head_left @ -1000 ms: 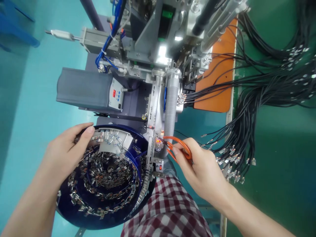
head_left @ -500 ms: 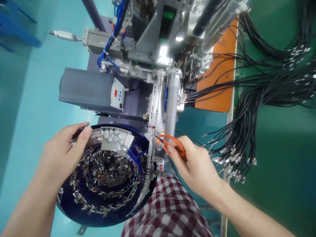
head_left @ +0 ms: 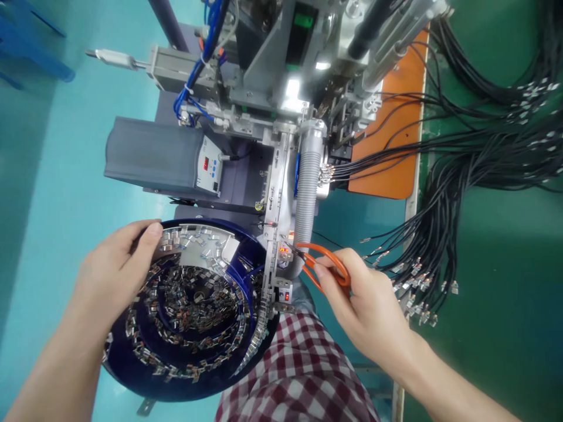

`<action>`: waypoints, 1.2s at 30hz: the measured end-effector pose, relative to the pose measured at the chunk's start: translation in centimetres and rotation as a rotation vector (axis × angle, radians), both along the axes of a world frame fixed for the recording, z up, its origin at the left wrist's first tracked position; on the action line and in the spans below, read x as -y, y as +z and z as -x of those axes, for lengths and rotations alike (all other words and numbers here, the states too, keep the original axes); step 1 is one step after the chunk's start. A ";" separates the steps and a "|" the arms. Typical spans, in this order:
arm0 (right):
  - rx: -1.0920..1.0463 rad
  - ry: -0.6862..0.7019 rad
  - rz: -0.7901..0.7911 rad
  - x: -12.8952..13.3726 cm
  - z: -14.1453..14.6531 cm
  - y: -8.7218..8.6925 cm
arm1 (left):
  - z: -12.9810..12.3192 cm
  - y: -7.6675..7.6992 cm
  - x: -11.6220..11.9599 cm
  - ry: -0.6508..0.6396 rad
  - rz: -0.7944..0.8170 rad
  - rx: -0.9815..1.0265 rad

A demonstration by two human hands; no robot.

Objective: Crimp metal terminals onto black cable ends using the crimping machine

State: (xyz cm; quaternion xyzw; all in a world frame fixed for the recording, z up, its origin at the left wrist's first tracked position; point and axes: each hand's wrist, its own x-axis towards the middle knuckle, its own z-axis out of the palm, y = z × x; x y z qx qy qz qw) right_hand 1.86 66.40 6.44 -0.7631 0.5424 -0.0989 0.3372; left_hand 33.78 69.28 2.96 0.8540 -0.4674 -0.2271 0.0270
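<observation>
My left hand (head_left: 109, 269) is closed at the upper left rim of a dark blue vibratory feeder bowl (head_left: 153, 390), its thumb over the edge; some of the fingers are hidden. Small metal terminals (head_left: 197, 293) fill the bowl's middle and line its spiral ledges. In my right hand (head_left: 365, 293) is a pair of orange-handled pliers (head_left: 323, 266). Their dark tips point left, close to a small sensor with a red display (head_left: 284, 250) beside the metal feed track (head_left: 273, 205). Whether the tips touch anything is unclear.
A grey control box (head_left: 152, 155) sits beyond the bowl. A ribbed grey hose (head_left: 307, 193) runs along the track up to the machine (head_left: 264, 88). Bundles of black cables (head_left: 448, 205) with metal ends hang at the right, some crossing an orange board (head_left: 387, 170).
My right hand has moved right and slightly down with the pliers, drawing their tips away from the track. My left hand has stayed almost in place at the bowl's rim.
</observation>
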 end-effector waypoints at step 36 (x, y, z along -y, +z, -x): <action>0.031 0.055 -0.078 -1.5 0.1 0.5 | 0.5 0.8 0.3 0.010 -0.040 0.019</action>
